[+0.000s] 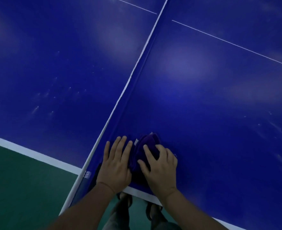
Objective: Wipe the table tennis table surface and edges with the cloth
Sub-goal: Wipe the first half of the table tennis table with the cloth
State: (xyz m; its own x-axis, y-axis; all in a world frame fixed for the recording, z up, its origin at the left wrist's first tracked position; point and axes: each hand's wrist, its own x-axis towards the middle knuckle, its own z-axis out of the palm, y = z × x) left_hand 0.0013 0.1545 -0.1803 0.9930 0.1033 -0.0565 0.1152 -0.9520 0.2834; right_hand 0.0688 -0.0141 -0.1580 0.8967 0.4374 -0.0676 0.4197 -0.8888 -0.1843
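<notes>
The blue table tennis table (220, 97) fills the view, seen from above. A dark purple cloth (147, 143) lies bunched on the near corner of the right half, close to the net. My left hand (116, 163) lies flat with straight fingers beside the cloth, its inner side touching the fabric. My right hand (160, 166) rests on top of the cloth, its fingers bent over the bunched fabric and holding it. The table's white edge line (142, 193) runs just below both wrists.
The net (132, 75), with a white top band, runs diagonally from the near edge to the top and splits the table into two halves. Pale streaks mark both halves. Green floor (20, 188) lies at lower left. My feet (123, 200) stand under the table edge.
</notes>
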